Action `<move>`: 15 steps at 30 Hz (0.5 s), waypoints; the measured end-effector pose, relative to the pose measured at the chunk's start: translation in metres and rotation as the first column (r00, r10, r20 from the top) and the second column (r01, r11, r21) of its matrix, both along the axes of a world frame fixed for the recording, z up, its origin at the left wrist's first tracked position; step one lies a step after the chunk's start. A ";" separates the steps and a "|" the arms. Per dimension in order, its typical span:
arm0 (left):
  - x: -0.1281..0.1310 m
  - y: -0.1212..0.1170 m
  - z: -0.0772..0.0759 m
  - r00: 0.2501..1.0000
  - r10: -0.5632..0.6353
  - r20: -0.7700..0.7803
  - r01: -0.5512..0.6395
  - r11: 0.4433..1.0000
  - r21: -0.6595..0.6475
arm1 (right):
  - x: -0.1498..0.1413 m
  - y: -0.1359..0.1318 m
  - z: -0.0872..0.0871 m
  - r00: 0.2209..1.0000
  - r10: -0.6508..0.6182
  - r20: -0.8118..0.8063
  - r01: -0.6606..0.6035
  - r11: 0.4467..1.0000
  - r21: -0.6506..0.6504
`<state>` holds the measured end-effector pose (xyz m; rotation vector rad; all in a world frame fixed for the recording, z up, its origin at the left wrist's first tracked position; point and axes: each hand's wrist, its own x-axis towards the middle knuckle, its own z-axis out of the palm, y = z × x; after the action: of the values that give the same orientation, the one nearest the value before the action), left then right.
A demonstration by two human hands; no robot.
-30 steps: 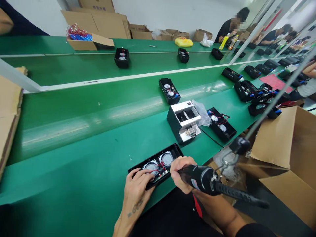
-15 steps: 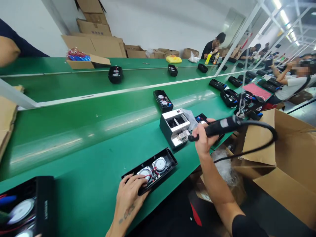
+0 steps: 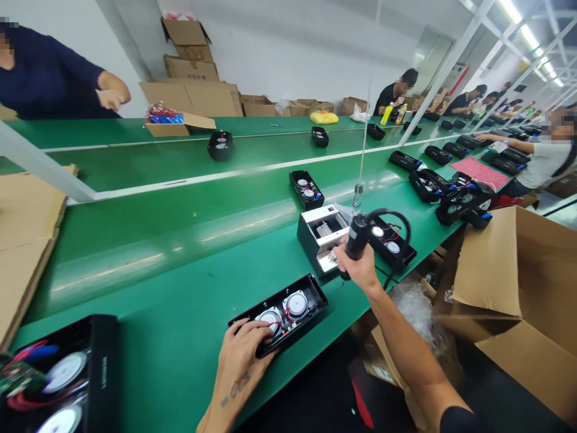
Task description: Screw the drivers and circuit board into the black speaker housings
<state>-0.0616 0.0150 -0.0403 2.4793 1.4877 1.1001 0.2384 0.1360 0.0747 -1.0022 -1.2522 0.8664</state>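
Left hand (image 3: pixel 241 367) rests on the open black speaker housing (image 3: pixel 279 316), fingers spread, bottom centre on the green bench (image 3: pixel 180 361); right hand (image 3: pixel 358 269) closed around a corded electric screwdriver (image 3: pixel 358 236), just beside the white metal fixture (image 3: pixel 321 237).

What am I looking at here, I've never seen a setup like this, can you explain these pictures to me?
This view comes from a camera worn on a person's head, looking forward and down, so the two bare hands are that person's own. The left hand rests on an open black speaker case, which holds two round speakers and red wires. The right hand grips a corded electric screwdriver. The long green workbench also carries a white and black fixture and another open case. A large cardboard box stands beside the bench on the right. Other people are working farther along, such as the co-worker seated at the far right.
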 end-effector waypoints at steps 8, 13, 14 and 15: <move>0.005 -0.010 0.002 1.000 0.028 0.004 -0.027 0.992 -0.120 | -0.059 -0.082 0.011 0.878 0.342 -0.335 -0.308 0.939 0.154; 0.009 -0.012 0.008 1.000 0.015 0.022 -0.011 0.984 -0.180 | -0.106 -0.092 -0.004 0.848 0.431 -0.307 -0.399 0.902 0.166; 0.009 -0.013 0.009 0.999 0.017 0.029 -0.011 0.982 -0.187 | -0.112 -0.092 -0.008 0.859 0.424 -0.287 -0.397 0.906 0.148; 0.010 -0.013 0.009 0.999 0.020 0.037 -0.012 0.981 -0.193 | -0.116 -0.092 -0.012 0.870 0.413 -0.269 -0.393 0.911 0.125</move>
<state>-0.0513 0.0020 -0.0314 2.3079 1.5264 0.9496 0.1221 0.0441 0.0625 -0.5349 -1.2435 1.2394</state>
